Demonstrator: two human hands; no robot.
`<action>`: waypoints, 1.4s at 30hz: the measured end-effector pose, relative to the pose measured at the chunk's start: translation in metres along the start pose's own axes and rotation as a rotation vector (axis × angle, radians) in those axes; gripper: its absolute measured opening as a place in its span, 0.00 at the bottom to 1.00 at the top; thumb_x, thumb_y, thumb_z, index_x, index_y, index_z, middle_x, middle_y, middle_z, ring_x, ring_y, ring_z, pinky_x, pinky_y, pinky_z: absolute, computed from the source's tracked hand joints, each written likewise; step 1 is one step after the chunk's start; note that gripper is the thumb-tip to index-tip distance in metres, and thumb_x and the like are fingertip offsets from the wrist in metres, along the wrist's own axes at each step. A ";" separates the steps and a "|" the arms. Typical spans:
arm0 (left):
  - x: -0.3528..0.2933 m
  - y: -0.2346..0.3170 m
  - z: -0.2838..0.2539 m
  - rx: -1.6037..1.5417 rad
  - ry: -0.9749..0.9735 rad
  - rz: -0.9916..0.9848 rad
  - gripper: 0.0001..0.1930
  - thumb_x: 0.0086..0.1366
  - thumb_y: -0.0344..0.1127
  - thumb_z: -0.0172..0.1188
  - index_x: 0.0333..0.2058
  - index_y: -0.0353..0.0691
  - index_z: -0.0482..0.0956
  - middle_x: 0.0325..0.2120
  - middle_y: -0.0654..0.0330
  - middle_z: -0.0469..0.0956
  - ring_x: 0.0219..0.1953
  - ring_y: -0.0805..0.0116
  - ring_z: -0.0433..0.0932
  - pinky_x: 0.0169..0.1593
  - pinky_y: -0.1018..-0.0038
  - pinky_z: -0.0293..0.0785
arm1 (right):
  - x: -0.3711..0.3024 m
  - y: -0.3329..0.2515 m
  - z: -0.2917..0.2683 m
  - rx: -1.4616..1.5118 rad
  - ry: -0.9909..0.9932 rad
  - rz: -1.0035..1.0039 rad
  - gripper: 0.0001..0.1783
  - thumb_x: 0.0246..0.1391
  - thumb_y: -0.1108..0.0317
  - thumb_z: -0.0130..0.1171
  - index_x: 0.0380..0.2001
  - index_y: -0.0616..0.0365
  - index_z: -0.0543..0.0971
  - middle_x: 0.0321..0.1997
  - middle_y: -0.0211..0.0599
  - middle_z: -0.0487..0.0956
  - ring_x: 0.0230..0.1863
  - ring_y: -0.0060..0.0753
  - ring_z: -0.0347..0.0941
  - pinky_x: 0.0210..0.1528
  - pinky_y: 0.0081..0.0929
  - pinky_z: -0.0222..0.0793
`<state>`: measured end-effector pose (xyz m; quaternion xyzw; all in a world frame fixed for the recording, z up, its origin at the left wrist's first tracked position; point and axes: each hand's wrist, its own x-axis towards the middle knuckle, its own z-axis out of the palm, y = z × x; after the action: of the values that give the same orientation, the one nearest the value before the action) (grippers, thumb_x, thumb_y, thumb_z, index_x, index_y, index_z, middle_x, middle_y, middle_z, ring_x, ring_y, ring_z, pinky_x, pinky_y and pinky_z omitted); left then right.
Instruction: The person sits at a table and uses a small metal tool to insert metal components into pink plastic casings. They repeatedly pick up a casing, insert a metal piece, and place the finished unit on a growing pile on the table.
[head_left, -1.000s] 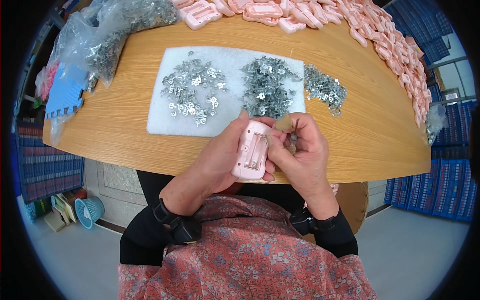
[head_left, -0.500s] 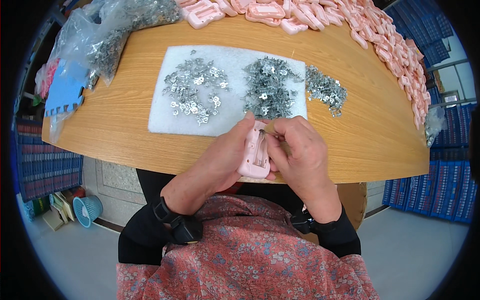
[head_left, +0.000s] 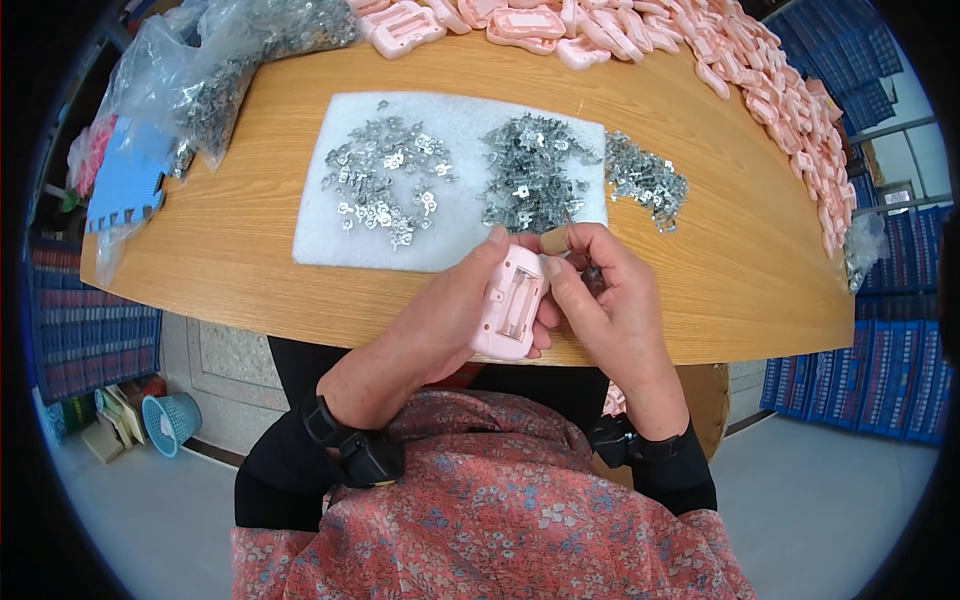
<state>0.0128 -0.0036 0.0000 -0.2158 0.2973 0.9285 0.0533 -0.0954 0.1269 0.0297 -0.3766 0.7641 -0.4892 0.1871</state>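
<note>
My left hand (head_left: 453, 295) is closed around a pink plastic housing (head_left: 512, 312), just over the table's near edge. An oblong battery compartment with bare metal at its ends faces up. Close by its upper right side is my right hand (head_left: 625, 300), with fingers curled and a tan cover on a fingertip. Small metal pieces (head_left: 592, 279) show partly among those fingers; their exact shape is hidden. Beyond the hands, a white foam sheet (head_left: 465, 255) carries a loose spread of small metal battery contacts (head_left: 385, 180) at left and a denser heap of spring contacts (head_left: 535, 175) at right.
Another pile of metal contacts (head_left: 647, 180) lies on the wooden table (head_left: 250, 240) right of the foam. Many pink housings (head_left: 770, 100) line the far and right edges. At far left are plastic bags of metal parts (head_left: 215, 95) and a blue foam mat (head_left: 125, 180).
My right hand has drawn back from the compartment to the housing's upper right side, its fingers turned more open to view. The housing stays in my left hand, slightly tilted.
</note>
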 end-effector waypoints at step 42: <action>0.002 -0.002 -0.003 0.119 -0.107 0.018 0.29 0.77 0.54 0.26 0.62 0.39 0.60 0.28 0.50 0.80 0.24 0.62 0.81 0.30 0.68 0.80 | -0.006 0.008 -0.001 0.256 -0.047 0.166 0.11 0.55 0.71 0.67 0.38 0.63 0.78 0.29 0.23 0.74 0.31 0.12 0.67 0.35 0.17 0.68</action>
<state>0.0125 -0.0038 -0.0039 -0.1598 0.3508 0.9198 0.0734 -0.0960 0.1342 0.0224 -0.2964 0.7195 -0.5564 0.2913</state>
